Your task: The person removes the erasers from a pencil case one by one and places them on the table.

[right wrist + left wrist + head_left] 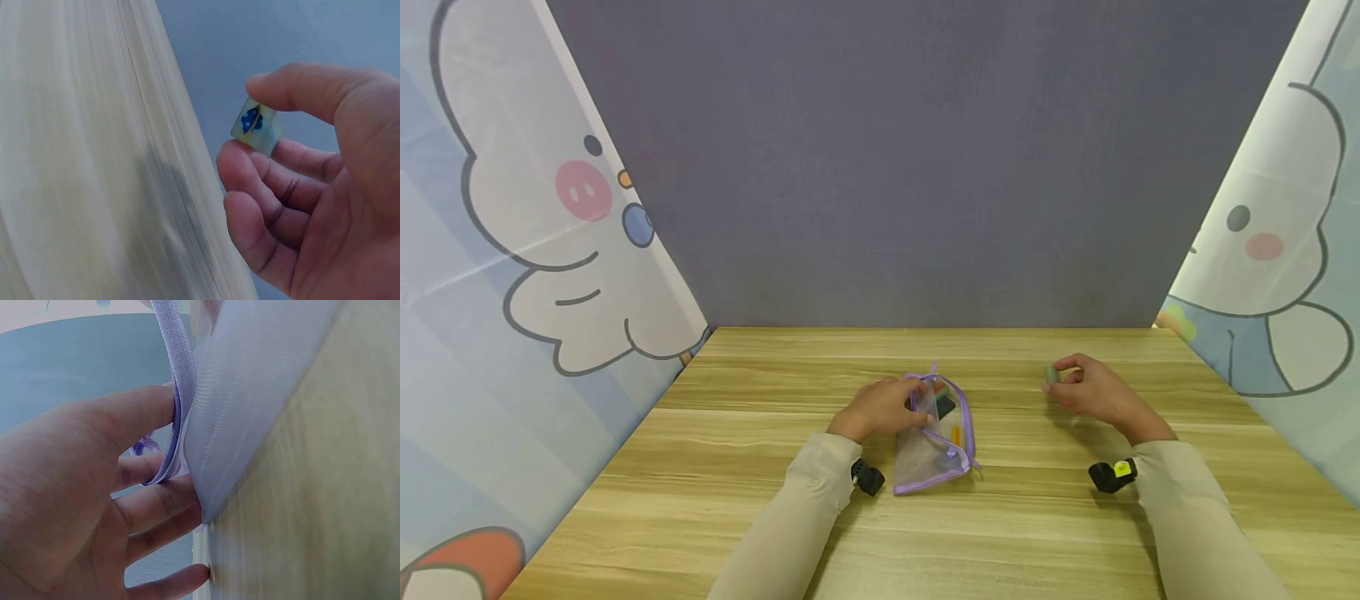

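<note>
A see-through mesh zip pouch [925, 475] with purple trim lies on the table, its zipped mouth spread apart. My left hand [886, 407] holds the pouch by its near-left rim; in the left wrist view the purple edge [181, 369] runs between thumb and fingers. Through the mesh show a dark item [945, 406] and a small orange piece [957, 435]. Off to the right, my right hand [1093, 390] pinches a small pale green block, perhaps an eraser [255, 126], between thumb and fingertips. A blue shape with white dots marks its face. It is held above the table.
The wood-grain table [715, 500] reaches back to a grey upright panel [925, 167]. Cartoon-printed curtains [535, 275] hang at both sides. A shadow [169, 212] falls on the table beneath the right hand.
</note>
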{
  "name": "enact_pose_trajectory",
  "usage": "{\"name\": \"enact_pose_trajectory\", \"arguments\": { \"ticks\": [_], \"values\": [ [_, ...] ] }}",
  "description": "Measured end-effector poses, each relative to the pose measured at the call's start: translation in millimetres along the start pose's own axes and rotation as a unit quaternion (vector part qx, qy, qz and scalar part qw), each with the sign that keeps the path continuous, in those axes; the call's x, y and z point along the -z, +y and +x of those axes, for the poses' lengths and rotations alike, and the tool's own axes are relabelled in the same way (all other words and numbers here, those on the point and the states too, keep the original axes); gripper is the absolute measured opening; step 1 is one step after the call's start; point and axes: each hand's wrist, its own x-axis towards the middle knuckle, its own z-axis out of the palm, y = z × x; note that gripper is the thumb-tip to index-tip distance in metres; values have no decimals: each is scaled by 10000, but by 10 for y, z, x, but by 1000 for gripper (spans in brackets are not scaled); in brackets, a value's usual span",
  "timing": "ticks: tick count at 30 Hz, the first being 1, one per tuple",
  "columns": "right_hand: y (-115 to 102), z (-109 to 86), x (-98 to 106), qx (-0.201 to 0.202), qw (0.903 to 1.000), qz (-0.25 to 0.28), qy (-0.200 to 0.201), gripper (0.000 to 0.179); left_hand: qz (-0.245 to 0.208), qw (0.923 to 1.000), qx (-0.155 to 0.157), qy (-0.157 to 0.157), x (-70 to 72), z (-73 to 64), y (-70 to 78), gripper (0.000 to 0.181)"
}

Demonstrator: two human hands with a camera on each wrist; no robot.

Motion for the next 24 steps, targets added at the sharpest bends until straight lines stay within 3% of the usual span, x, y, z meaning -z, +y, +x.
{"name": "enact_pose_trajectory", "arguments": {
  "ticks": [24],
  "values": [
    [126, -8, 58, -438, 9989, -156, -58, 64, -104, 9999, -56, 31, 13, -7, -7, 40]
  ]
}}
